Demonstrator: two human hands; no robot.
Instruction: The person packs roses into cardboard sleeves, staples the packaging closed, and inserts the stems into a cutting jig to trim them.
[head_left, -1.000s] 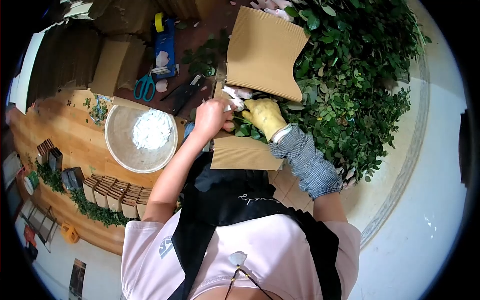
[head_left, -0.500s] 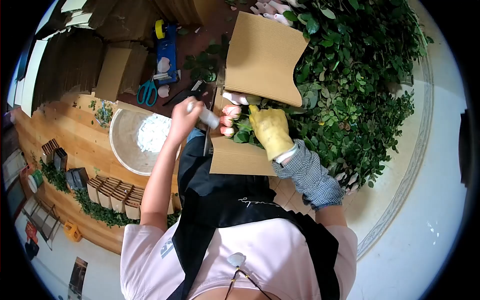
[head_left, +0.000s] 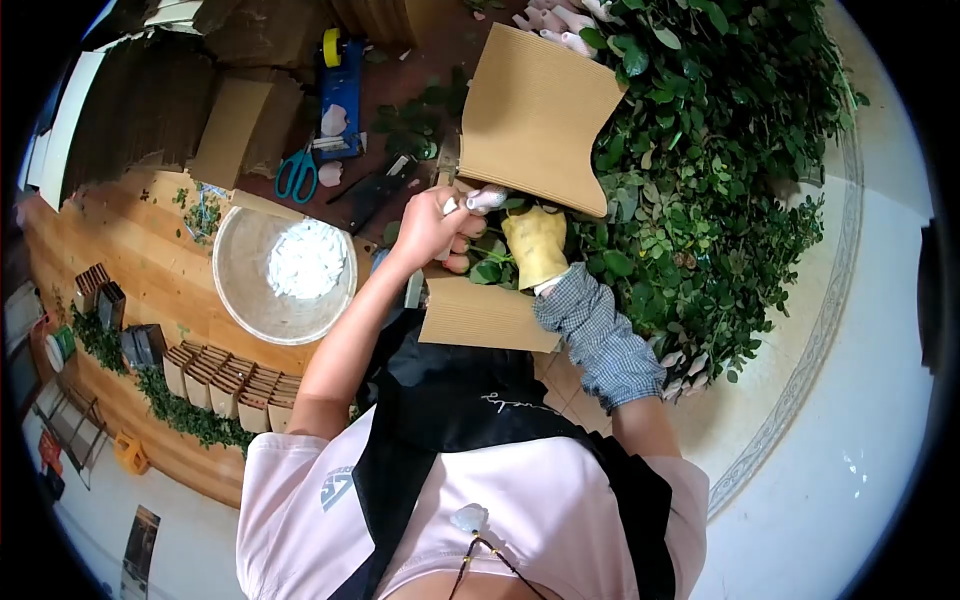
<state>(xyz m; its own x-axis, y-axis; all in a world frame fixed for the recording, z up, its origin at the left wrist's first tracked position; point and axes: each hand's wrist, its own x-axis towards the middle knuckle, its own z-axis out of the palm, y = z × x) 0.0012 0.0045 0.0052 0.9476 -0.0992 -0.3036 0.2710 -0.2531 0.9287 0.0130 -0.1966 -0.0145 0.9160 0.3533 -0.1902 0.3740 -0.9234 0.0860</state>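
Observation:
My bare left hand point(head_left: 432, 228) is closed at the rose heads, with a bit of white foam sleeve point(head_left: 450, 206) showing at its fingers. Right by the fingertips is a pale sleeved rose bud point(head_left: 487, 199). Pink-orange roses point(head_left: 457, 262) lie partly hidden beneath that hand. My right hand point(head_left: 537, 247), in a yellow glove, is curled over the leafy stems point(head_left: 490, 268) just behind the heads; its fingertips are hidden. Beneath the flowers lies corrugated cardboard point(head_left: 490, 315), and another curved cardboard piece point(head_left: 540, 115) stands beyond my hands.
At the left is a tub point(head_left: 228, 285) of white foam sleeves point(head_left: 305, 260). Teal scissors point(head_left: 297, 176), a blue tape dispenser point(head_left: 341, 105) and a black tool point(head_left: 378, 195) lie on the dark table. Leafy stems point(head_left: 700, 220) are heaped at the right. Wrapped bundles point(head_left: 225, 385) line the floor.
My left hand has moved right, bringing the white sleeve from beside the roses up to their heads. The gloved right hand has shifted slightly and stays at the stems.

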